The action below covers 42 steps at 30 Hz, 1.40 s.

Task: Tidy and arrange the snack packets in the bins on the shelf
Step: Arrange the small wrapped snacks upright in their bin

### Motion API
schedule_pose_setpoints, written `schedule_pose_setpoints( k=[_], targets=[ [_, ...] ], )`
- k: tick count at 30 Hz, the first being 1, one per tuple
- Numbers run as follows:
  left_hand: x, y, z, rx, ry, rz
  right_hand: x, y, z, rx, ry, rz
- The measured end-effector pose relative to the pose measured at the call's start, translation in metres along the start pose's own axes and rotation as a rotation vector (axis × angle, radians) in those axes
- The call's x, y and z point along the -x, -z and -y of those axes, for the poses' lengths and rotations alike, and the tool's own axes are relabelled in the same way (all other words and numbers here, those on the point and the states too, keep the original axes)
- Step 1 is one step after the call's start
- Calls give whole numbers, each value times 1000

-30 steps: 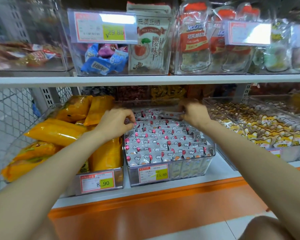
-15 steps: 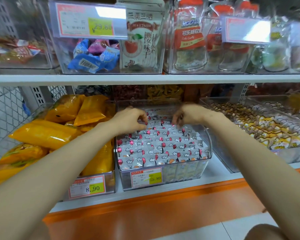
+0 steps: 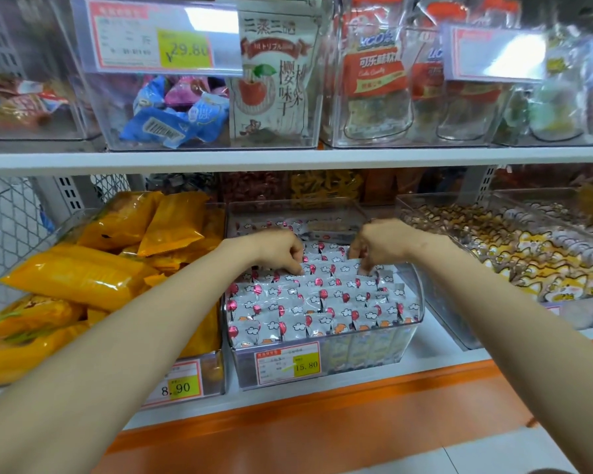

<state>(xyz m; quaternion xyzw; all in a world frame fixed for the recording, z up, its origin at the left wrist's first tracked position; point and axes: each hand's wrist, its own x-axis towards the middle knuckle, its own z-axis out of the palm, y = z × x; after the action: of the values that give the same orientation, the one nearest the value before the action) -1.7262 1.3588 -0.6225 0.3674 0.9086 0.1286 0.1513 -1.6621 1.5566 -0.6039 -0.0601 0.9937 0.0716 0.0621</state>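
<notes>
White shelf boards [image 3: 322, 159] hold clear bins [image 3: 374, 352] above an orange plinth [image 3: 356, 422].

White snack packets [image 3: 322, 302], upright rows, filling clear bin [image 3: 408, 333]

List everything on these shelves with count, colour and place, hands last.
small packets: many, white with red marks, upright rows in the middle bin
middle bin: one, clear, lower shelf, tag reads 15.80
long packets: several, yellow-orange, piled in the left bin, lower shelf
printed packets: many, yellow and white, right bin, lower shelf
loose packets: a few, blue and purple, upper-shelf bin tagged 29.80
cherry pouch: one, white, upright, right of the loose packets
red-labelled pouches: at least two, clear, upper shelf, further right
left hand: one, fingers curled onto packet tops, back left of the middle bin
right hand: one, fingers curled onto a packet top, back right
</notes>
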Motion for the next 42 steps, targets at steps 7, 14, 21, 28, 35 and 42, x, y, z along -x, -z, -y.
schedule_pose_setpoints(
  k=[7, 14, 21, 28, 35, 42],
  targets=[
    [2, 6, 0, 33, 2, 106, -1, 1, -4, -43, -13, 11],
    [15, 21, 9, 97, 26, 11, 4, 4, -10, -282, -3, 3],
    [29, 27, 7, -88, 68, 162, 18, 10, -11, -441, 25, -41],
    [40, 26, 7, -111, 46, 191, 35, 10, 2, -422, 29, -205],
    [37, 14, 9, -112, -2, 20, 41, -8, 16, -353, 64, -277],
    [36, 14, 5, -160, 64, -32, 43, -9, 16, -386, 34, -392]
  ],
)
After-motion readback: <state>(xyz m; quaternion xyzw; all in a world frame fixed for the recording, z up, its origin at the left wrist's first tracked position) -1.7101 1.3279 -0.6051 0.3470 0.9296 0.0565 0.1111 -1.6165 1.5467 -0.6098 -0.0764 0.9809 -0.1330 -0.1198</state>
